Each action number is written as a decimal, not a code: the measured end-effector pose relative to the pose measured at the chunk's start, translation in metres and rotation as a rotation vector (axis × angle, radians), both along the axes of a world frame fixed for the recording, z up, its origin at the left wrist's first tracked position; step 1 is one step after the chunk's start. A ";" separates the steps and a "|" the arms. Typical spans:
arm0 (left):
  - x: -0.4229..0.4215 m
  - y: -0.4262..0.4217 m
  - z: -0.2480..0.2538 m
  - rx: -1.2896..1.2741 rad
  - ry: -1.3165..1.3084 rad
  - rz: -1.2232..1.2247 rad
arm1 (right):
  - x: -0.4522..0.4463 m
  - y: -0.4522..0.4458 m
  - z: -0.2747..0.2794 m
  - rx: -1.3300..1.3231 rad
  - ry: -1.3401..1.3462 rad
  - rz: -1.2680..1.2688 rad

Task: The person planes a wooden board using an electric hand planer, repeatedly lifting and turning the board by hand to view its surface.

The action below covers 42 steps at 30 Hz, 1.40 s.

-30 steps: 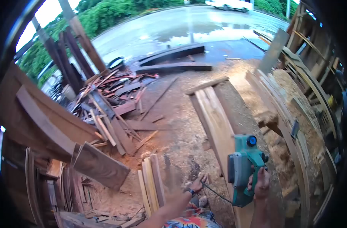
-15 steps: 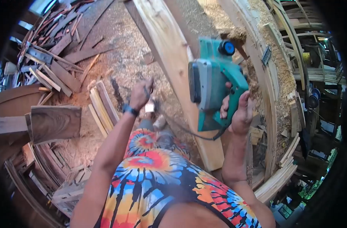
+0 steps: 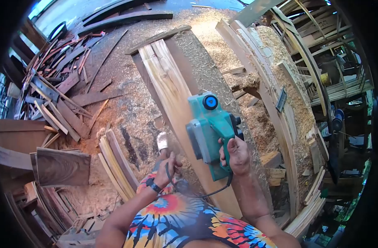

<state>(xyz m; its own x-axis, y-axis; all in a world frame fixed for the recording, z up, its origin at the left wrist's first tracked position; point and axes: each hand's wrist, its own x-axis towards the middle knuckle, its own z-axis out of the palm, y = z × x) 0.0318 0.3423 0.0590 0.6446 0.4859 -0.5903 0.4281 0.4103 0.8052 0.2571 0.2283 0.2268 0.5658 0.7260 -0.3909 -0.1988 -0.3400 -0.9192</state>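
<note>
The floor [image 3: 118,78] is strewn with shavings [image 3: 207,33] (brightly lit far off); scrap wood [image 3: 71,58] is heaped far left.

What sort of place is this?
Most likely an open-sided woodworking shop: the right hand holds a green power planer at a long pale board, wood shavings lie thick around it, and a scrap-wood pile sits toward the left.
</note>
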 end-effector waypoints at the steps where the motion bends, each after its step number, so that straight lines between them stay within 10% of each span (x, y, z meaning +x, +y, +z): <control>1: 0.007 0.008 0.000 0.004 0.017 -0.012 | 0.006 0.012 -0.002 -0.002 0.003 0.012; 11: 0.051 0.096 0.020 0.286 0.134 -0.396 | 0.050 0.121 -0.005 -0.068 -0.001 0.139; 19: 0.065 0.126 0.038 -0.060 0.136 -0.494 | 0.073 0.184 -0.005 -0.075 -0.013 0.202; 42: 0.051 0.094 0.007 0.154 -0.062 -0.427 | 0.129 0.386 -0.009 0.108 -0.285 0.337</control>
<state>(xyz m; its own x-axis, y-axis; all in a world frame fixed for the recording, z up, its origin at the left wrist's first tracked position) 0.0825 0.4365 0.0657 0.8378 0.2479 -0.4864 0.4822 0.0815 0.8722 0.3860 0.6141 0.2176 0.3651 0.9160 -0.1662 0.1722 -0.2419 -0.9549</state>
